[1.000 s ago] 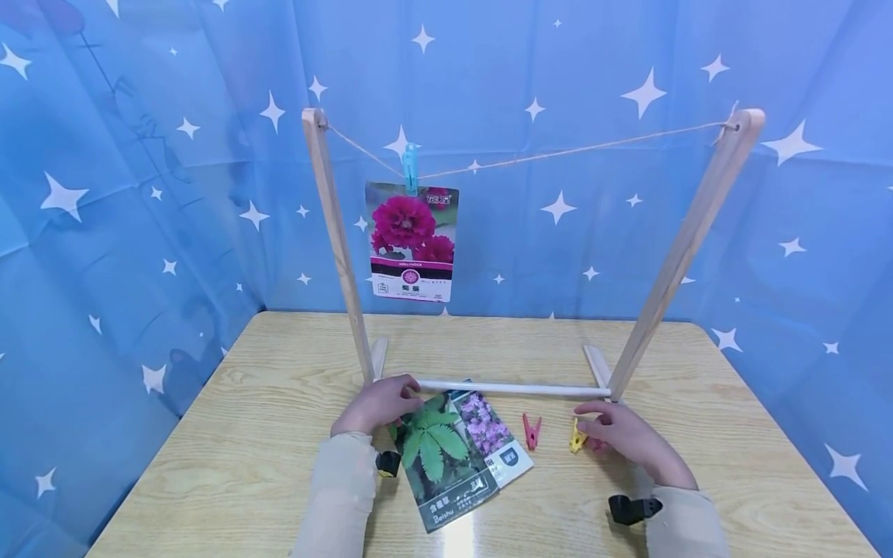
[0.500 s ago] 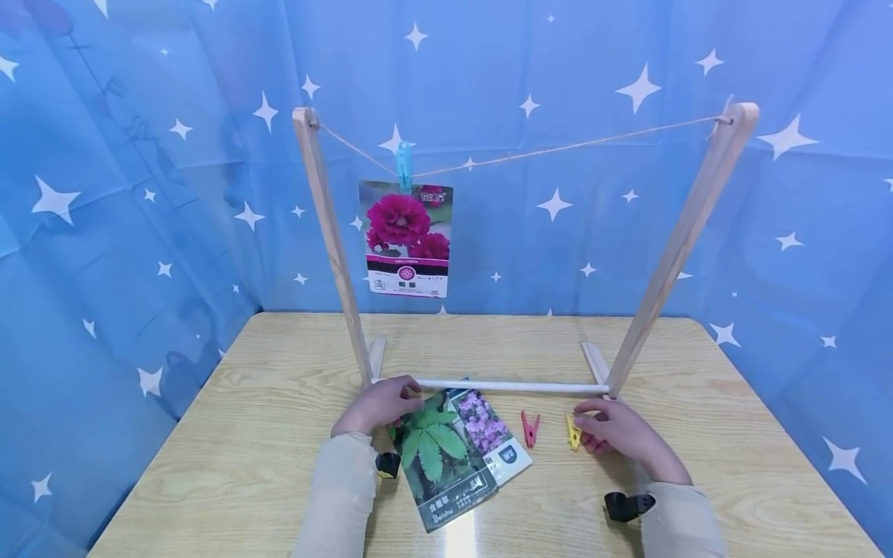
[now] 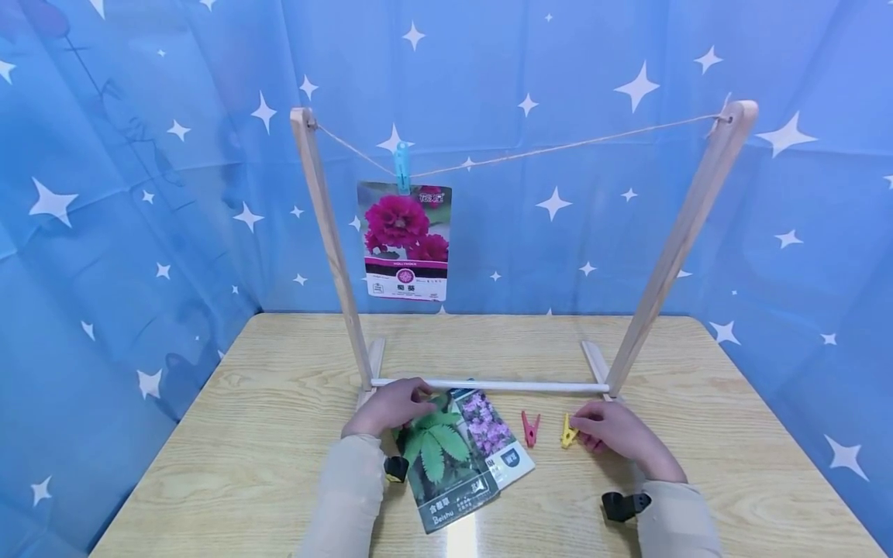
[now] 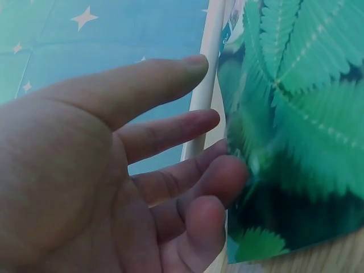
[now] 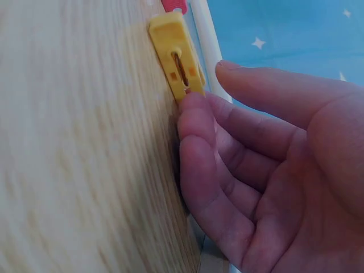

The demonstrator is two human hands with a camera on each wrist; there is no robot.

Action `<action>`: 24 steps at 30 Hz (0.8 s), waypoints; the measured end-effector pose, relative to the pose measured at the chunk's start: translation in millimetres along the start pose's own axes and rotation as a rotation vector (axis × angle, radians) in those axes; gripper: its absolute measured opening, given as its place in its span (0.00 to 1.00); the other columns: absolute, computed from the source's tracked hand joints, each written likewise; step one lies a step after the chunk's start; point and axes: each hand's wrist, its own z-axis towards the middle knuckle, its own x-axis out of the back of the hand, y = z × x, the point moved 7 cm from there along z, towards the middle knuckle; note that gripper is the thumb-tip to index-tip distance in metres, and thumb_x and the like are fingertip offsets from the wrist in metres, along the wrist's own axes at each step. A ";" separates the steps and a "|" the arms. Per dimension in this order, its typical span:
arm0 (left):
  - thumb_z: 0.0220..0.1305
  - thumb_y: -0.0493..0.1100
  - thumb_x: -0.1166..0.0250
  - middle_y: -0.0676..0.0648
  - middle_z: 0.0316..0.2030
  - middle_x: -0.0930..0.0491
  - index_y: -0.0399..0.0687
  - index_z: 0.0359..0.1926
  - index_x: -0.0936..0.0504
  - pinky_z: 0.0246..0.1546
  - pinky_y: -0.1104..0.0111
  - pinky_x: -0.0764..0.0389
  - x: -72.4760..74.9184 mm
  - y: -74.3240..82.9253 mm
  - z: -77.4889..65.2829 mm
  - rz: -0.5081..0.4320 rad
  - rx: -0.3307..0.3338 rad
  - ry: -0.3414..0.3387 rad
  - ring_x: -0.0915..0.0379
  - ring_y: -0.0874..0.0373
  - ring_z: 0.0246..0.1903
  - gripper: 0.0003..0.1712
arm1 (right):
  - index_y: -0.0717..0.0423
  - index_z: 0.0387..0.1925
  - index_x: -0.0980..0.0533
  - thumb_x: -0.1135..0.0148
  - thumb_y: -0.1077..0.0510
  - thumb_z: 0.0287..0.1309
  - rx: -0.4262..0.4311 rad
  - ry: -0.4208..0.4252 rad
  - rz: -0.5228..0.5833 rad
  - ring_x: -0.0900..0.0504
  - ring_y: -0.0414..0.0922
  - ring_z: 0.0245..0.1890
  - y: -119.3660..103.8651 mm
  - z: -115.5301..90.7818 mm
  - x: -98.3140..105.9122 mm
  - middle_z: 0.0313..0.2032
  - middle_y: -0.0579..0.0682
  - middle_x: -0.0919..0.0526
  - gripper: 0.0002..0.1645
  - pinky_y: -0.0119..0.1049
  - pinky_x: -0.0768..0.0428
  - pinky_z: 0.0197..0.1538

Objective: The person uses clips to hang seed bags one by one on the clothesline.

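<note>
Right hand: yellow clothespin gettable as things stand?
Likely yes: the right hand is right beside the yellow clothespin, with no other object visible between them or on top of it.

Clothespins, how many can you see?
3: a blue clothespin on the string, a red clothespin on the table, and a yellow clothespin at the fingers of the right hand. That hand could be hiding more.

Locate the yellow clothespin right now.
In the head view, the yellow clothespin is right of centre on the wood-grain table, between the red clothespin and the right hand, closer to the hand.
</note>
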 end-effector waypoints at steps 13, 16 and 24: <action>0.52 0.42 0.34 0.50 0.35 0.26 0.48 0.51 0.25 0.27 0.68 0.27 -15.6 8.9 7.2 0.033 -0.045 -0.064 0.31 0.59 0.31 0.23 | 0.59 0.26 0.25 0.46 0.45 0.58 -0.046 0.022 -0.087 0.26 0.44 0.20 -4.4 -1.5 -1.7 0.20 0.51 0.25 0.20 0.37 0.26 0.24; 0.52 0.40 0.35 0.50 0.35 0.26 0.48 0.51 0.26 0.27 0.68 0.27 -16.7 8.8 8.5 0.045 -0.056 -0.067 0.31 0.59 0.32 0.23 | 0.58 0.25 0.26 0.46 0.43 0.57 -0.071 0.037 -0.107 0.27 0.44 0.19 -2.5 -1.4 -1.0 0.19 0.50 0.25 0.21 0.36 0.27 0.24; 0.54 0.36 0.38 0.52 0.34 0.26 0.50 0.53 0.27 0.27 0.68 0.28 -18.2 6.6 7.1 0.053 -0.023 -0.055 0.31 0.60 0.31 0.23 | 0.55 0.23 0.27 0.46 0.39 0.54 -0.129 0.072 -0.155 0.28 0.44 0.19 -0.9 0.7 -2.2 0.18 0.49 0.26 0.24 0.35 0.29 0.23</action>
